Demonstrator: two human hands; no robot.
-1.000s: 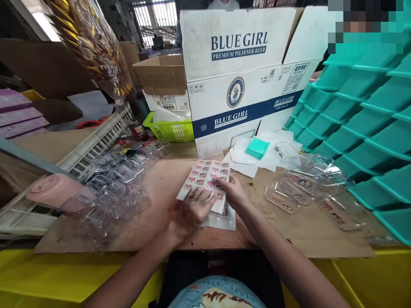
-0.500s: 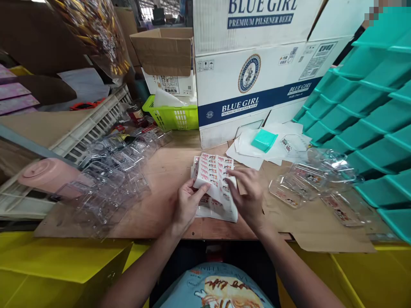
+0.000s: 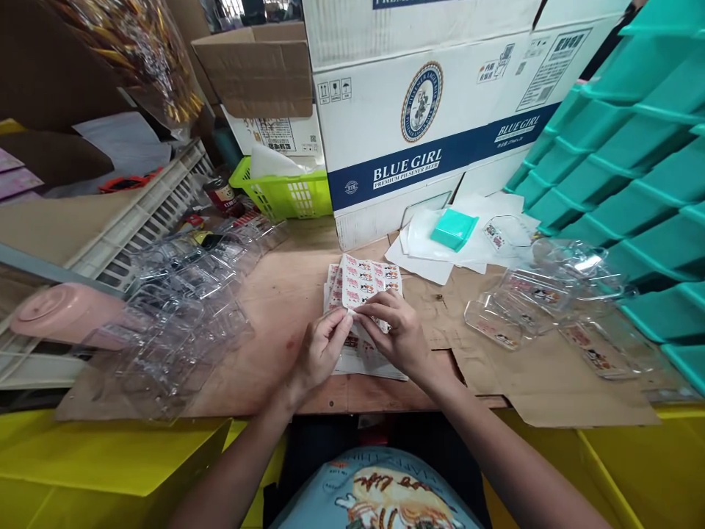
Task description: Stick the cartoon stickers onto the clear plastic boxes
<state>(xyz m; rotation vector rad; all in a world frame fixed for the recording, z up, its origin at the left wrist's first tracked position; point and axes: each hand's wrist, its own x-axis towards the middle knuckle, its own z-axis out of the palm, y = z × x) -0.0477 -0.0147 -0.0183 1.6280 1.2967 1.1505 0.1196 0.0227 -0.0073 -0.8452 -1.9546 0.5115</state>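
A white sticker sheet (image 3: pixel 370 273) printed with rows of small pink, black and orange figures lies at the middle of the table, on a stack of similar sheets (image 3: pixel 332 283). Its near edge is lifted and curled. My left hand (image 3: pixel 319 349) pinches that edge between thumb and index finger. Right beside it, my right hand (image 3: pixel 399 334) also closes thumb and fingers on the same edge, the fingertips of both hands almost touching. Whether a single sticker is between the right fingertips is too small to tell.
Clear plastic cases (image 3: pixel 192 316) pile up on the left beside a pink bottle (image 3: pixel 66 316). On the right lie clear cases with stickers (image 3: pixel 499 323), white papers (image 3: pixel 418 257) and a teal tray (image 3: pixel 454 229). Teal bins (image 3: pixel 633 191) and a beer carton (image 3: pixel 380 125) stand behind.
My right hand has come down and left from above the sheet's right side to its near edge, where its fingers have closed. The view has shifted slightly.
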